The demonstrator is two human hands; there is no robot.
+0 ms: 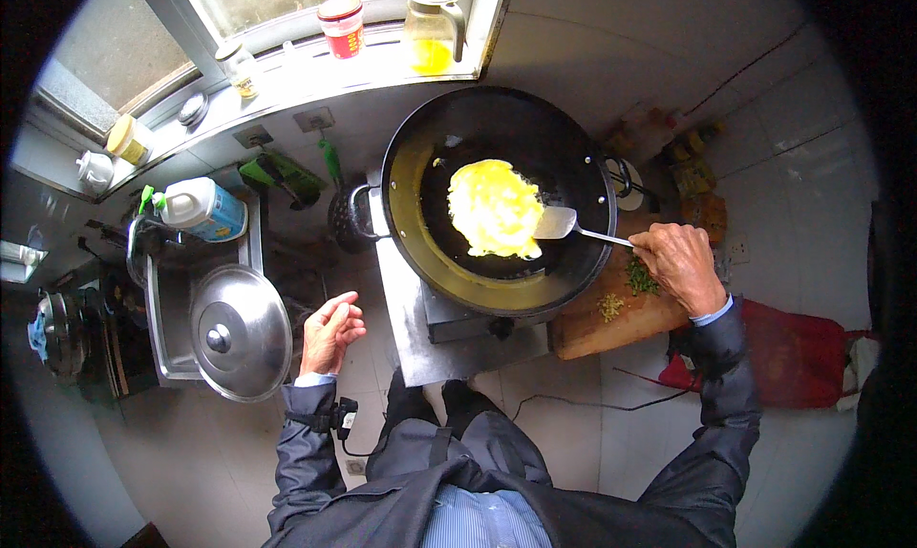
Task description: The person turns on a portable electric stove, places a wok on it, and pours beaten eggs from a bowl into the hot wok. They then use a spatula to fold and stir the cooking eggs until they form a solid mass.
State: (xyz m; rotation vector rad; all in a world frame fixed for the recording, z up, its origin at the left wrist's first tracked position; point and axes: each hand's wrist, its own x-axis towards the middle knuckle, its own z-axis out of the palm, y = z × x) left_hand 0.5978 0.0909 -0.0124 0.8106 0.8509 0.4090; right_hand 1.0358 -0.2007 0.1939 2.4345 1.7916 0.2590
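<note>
A large black wok [564, 290] sits on the stove, with yellow cooked egg [487, 209] spread in its middle and oil pooled along the near left side. My right hand [676, 261] grips the handle of a metal spatula [557, 223], whose blade touches the right edge of the egg. The rest of the handle is hidden inside my fist. My left hand [331, 330] is raised beside the stove, holding nothing, its fingers partly bent and apart. Close to it, a round steel lid [241, 333] leans over the sink [172, 343].
Chopped greens [642, 276] and minced pale bits [609, 307] lie on a wooden cutting board [592, 336] right of the wok. A white jug [196, 209] stands behind the sink. A glass pitcher [432, 32] and jars line the windowsill. A red bag [788, 352] lies at the right.
</note>
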